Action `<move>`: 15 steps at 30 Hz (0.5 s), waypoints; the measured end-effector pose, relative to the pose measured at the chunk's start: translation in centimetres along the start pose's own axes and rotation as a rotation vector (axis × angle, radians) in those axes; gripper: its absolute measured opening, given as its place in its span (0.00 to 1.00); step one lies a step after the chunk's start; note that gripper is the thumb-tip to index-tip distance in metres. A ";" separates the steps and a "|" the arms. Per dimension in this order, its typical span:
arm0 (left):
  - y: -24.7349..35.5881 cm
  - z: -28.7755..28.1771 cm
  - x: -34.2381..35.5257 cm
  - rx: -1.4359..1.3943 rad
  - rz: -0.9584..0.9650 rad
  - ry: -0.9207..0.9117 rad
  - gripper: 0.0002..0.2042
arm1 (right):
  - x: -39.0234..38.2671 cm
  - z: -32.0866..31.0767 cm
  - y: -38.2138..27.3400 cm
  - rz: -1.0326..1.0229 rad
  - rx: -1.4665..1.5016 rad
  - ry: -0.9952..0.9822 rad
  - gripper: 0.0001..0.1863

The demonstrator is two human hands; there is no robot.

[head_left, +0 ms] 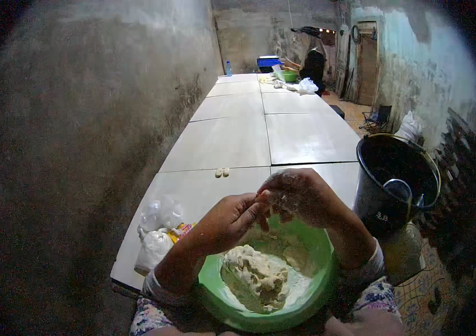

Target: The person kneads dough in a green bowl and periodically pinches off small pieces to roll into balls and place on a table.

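Note:
My left hand and my right hand meet above the far rim of a green bowl. The left thumb and fingers are pinched together against the fingers of the right hand, which bends down at the wrist and is dusted with flour. Whatever lies between the fingers is too small or hidden to make out. In the bowl sits a lumpy mass of pale dough, with loose white flour around it. Two small dough pieces lie side by side on the white table beyond my hands.
Clear plastic bags with white contents stand left of the bowl, beside a yellow-red packet. A black bucket stands at the right. At the table's far end are another person, a green bowl and a blue container.

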State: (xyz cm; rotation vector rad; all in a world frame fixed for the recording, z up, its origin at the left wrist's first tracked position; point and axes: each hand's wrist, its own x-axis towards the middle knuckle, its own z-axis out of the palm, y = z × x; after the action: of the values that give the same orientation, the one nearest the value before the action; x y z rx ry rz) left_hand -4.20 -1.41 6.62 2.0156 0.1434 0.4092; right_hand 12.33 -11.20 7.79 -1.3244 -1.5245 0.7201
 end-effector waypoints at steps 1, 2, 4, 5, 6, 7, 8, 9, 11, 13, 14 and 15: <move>-0.2 -0.2 -0.1 0.000 -0.002 0.002 0.18 | 0.1 0.0 0.1 -0.001 0.001 -0.003 0.08; -0.5 -0.3 -0.1 0.015 0.015 -0.011 0.18 | 0.1 -0.1 0.2 -0.015 -0.015 -0.012 0.10; -0.9 -0.5 -0.1 0.027 0.034 -0.025 0.17 | 0.1 -0.5 0.4 -0.029 -0.033 -0.021 0.12; -1.1 -0.6 -0.1 0.021 0.036 -0.016 0.16 | 0.2 -0.6 0.6 -0.017 0.059 -0.003 0.13; -1.3 -0.8 -0.1 0.015 0.038 -0.008 0.16 | 0.4 -0.6 0.7 -0.005 0.152 0.014 0.15; -1.5 -0.9 -0.2 0.015 0.036 -0.004 0.16 | 0.6 -0.6 0.7 -0.006 0.154 0.010 0.15; -1.4 -0.7 0.1 0.000 0.020 0.000 0.15 | 0.3 -0.9 0.3 0.015 0.183 -0.015 0.15; -1.4 -0.6 0.3 -0.015 0.005 0.003 0.13 | 0.1 -1.2 0.1 0.036 0.212 -0.040 0.15; -2.3 -0.6 0.6 -0.122 -0.026 -0.021 0.14 | 0.3 -0.9 0.8 0.019 0.205 -0.077 0.16; -2.9 -1.2 0.2 -0.224 -0.068 -0.033 0.14 | 0.8 0.4 1.9 -0.161 0.303 -0.137 0.17; -2.3 -1.5 0.3 -0.323 -0.085 -0.112 0.15 | 1.3 -0.1 1.7 -0.417 -0.186 -0.144 0.16; -2.0 -1.7 0.2 -0.421 -0.103 -0.191 0.16 | 1.2 -0.4 1.3 -0.416 -0.188 -0.141 0.16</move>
State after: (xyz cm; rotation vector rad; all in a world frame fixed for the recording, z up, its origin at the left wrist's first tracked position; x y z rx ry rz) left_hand -4.41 1.03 5.60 1.6127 0.0372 0.1623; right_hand 13.26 -9.83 7.08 -1.0531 -1.9436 0.4179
